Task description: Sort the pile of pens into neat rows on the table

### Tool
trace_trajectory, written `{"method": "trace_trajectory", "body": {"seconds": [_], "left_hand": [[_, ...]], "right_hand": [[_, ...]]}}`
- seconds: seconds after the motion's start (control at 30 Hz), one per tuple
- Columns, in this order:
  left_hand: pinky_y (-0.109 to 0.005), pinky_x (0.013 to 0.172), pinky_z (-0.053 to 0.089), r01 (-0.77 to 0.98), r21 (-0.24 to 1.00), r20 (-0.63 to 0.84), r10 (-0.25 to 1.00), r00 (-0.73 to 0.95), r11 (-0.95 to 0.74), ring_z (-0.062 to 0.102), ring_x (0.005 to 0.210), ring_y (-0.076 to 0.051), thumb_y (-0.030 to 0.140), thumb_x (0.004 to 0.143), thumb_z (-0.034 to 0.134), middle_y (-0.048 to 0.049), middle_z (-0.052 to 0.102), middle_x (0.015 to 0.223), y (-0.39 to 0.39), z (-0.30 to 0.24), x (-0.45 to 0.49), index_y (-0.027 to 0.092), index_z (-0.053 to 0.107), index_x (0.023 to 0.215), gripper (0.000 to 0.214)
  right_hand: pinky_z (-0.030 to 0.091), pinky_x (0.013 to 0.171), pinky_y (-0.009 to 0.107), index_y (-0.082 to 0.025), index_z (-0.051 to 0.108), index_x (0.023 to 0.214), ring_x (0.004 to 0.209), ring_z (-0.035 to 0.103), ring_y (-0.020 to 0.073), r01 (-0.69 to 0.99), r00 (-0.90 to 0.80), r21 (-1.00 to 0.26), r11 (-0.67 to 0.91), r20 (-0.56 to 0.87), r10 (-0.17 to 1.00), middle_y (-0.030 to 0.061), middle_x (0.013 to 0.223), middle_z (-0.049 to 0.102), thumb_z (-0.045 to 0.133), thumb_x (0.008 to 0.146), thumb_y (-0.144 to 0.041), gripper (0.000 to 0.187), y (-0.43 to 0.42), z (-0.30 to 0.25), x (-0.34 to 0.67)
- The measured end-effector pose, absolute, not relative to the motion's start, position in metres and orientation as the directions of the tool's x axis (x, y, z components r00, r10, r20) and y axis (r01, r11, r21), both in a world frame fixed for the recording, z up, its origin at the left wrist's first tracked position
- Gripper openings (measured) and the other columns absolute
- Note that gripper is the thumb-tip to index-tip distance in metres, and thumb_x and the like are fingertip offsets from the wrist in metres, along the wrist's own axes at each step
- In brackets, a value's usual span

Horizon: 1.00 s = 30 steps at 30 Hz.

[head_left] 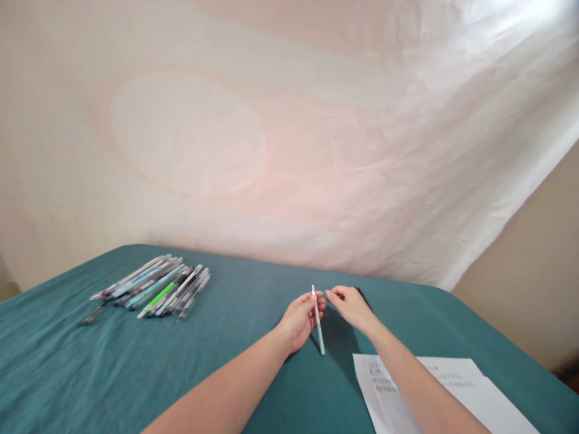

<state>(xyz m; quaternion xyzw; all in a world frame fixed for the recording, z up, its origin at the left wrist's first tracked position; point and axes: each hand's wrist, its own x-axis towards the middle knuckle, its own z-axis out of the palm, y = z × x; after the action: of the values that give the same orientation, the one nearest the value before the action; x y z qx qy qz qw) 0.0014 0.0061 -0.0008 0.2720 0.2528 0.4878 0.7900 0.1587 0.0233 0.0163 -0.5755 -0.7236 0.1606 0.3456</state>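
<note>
A slim pale pen point(319, 328) is pinched near its upper end between the thumb and fingers of my left hand point(301, 319). Its narrow tip points up and away, and its other end slants down toward me. Just to the right, my right hand point(353, 306) is closed, thumb and fingertips together, a small gap from the left fingers. Whatever the right fingers may hold is hidden. Behind the right hand shows part of a dark, pen-like thing point(363, 296); I cannot tell whether that hand touches it.
Several pens point(158, 286), one bright green, lie in a pile on the green tablecloth point(235, 337) at the left. Handwritten paper sheets point(456, 380) lie at the front right, partly under my right forearm. A pale cloth point(289, 150) hangs behind the table.
</note>
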Motion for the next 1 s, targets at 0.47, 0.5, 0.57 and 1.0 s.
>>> {"method": "trace_trajectory", "body": {"seconds": [0.47,0.5,0.57,1.0], "left_hand": [[-0.016,0.046,0.033,-0.674,0.697,-0.127,0.967,0.220,0.245,0.044,0.053,-0.004,0.029,0.068,0.065,-0.0017,0.056,0.069,0.018,-0.004,-0.005,0.012,0.065,0.092,0.029],[-0.016,0.046,0.033,-0.668,0.704,-0.122,0.967,0.223,0.243,0.044,0.053,-0.004,0.029,0.068,0.065,-0.0015,0.055,0.069,0.018,-0.004,-0.006,0.013,0.064,0.092,0.029],[-0.016,0.045,0.032,-0.645,0.730,-0.107,0.970,0.220,0.227,0.043,0.052,-0.004,0.030,0.067,0.065,-0.0006,0.054,0.066,0.018,-0.004,-0.005,0.013,0.064,0.094,0.032],[-0.018,0.048,0.037,-0.605,0.771,-0.100,0.976,0.191,0.198,0.044,0.054,-0.004,0.030,0.068,0.064,-0.0060,0.060,0.087,0.016,-0.002,-0.008,0.013,0.065,0.093,0.030]], "right_hand": [[0.037,0.055,0.022,-0.017,0.056,0.070,0.056,0.051,0.0126,0.486,-0.241,-0.808,0.332,0.242,0.940,0.0003,0.059,0.058,0.035,0.085,-0.043,0.037,-0.016,0.012,0.120],[0.037,0.055,0.022,-0.017,0.056,0.069,0.056,0.051,0.0124,0.483,-0.243,-0.810,0.334,0.242,0.939,0.0002,0.059,0.057,0.034,0.086,-0.043,0.037,-0.016,0.012,0.120],[0.037,0.054,0.021,-0.018,0.056,0.070,0.055,0.050,0.0121,0.477,-0.238,-0.815,0.329,0.241,0.941,0.0000,0.059,0.057,0.035,0.085,-0.044,0.037,-0.016,0.011,0.121],[0.030,0.040,0.018,-0.016,0.056,0.067,0.040,0.039,0.0077,0.381,-0.268,-0.900,0.214,0.114,0.957,-0.0024,0.051,0.051,0.034,0.083,-0.051,0.044,-0.015,0.002,0.124]]}}
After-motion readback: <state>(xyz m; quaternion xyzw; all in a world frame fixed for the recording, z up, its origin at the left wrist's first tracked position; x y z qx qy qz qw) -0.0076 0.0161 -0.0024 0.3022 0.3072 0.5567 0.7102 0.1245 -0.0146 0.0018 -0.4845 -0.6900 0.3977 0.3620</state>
